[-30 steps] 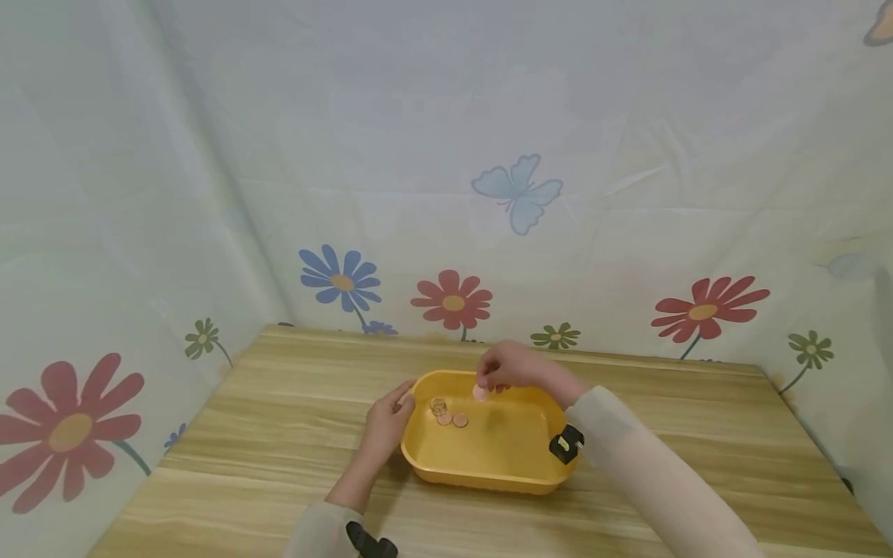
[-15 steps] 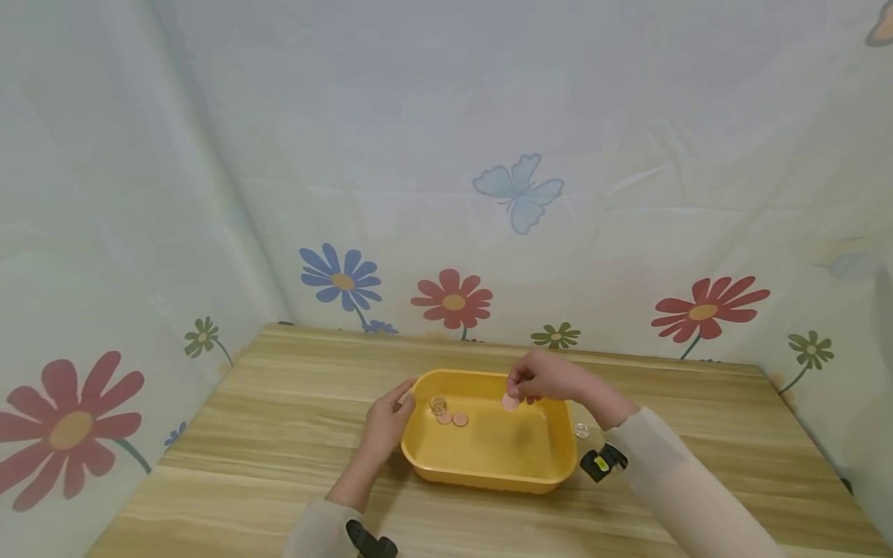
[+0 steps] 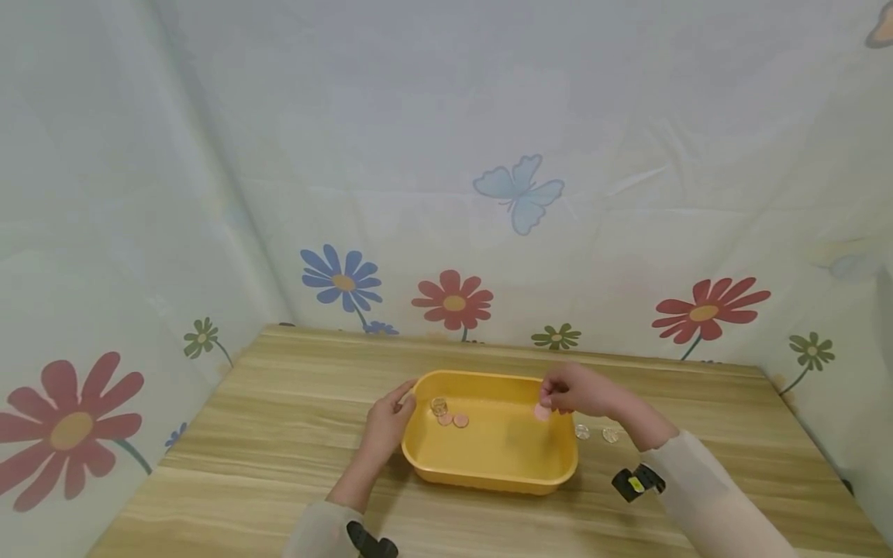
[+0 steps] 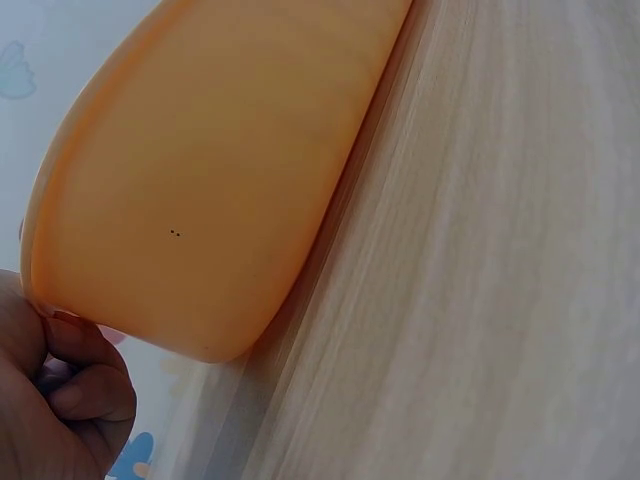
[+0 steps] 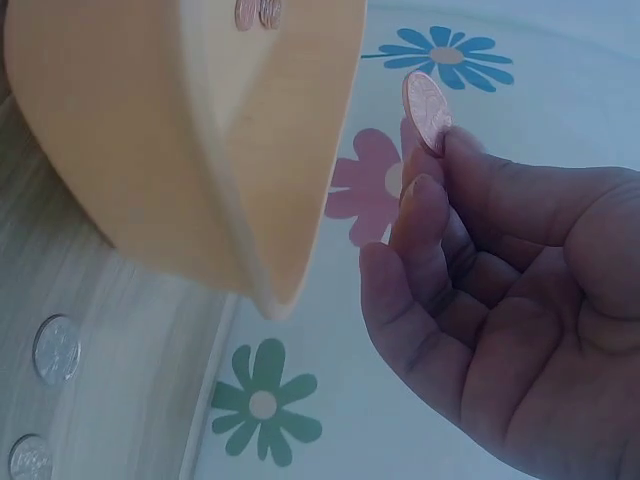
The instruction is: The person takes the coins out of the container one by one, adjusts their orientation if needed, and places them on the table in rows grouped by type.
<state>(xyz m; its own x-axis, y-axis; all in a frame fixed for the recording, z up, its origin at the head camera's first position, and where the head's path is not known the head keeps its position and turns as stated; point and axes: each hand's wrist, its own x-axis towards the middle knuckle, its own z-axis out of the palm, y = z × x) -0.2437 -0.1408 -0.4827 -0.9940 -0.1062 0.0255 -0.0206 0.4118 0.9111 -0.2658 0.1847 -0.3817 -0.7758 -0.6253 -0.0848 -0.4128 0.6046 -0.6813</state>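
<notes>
A yellow plastic tray (image 3: 498, 480) stands on the table. My left hand (image 3: 387, 422) grips its left rim, fingers curled at the edge in the left wrist view. Between thumb and forefinger my right hand (image 3: 579, 389) pinches a copper-coloured coin (image 5: 427, 110), held up over the tray's right end. Inside the tray, toward the left, lie two copper coins (image 3: 460, 420) beside some gold-coloured coins (image 3: 438, 404). Two silver coins (image 3: 582, 432) lie on the table just right of the tray, below my right forearm.
The wood-grain table (image 3: 279, 434) extends on both sides of the tray. A pale curtain (image 3: 391, 155) printed with flowers and butterflies hangs behind the table and along its left side. Black wrist straps (image 3: 636, 482) sit at both sleeves.
My right hand has moved right with the copper coin, from the tray's middle to its right end. Two silver coins on the table have come into sight. My left hand and the tray stay put.
</notes>
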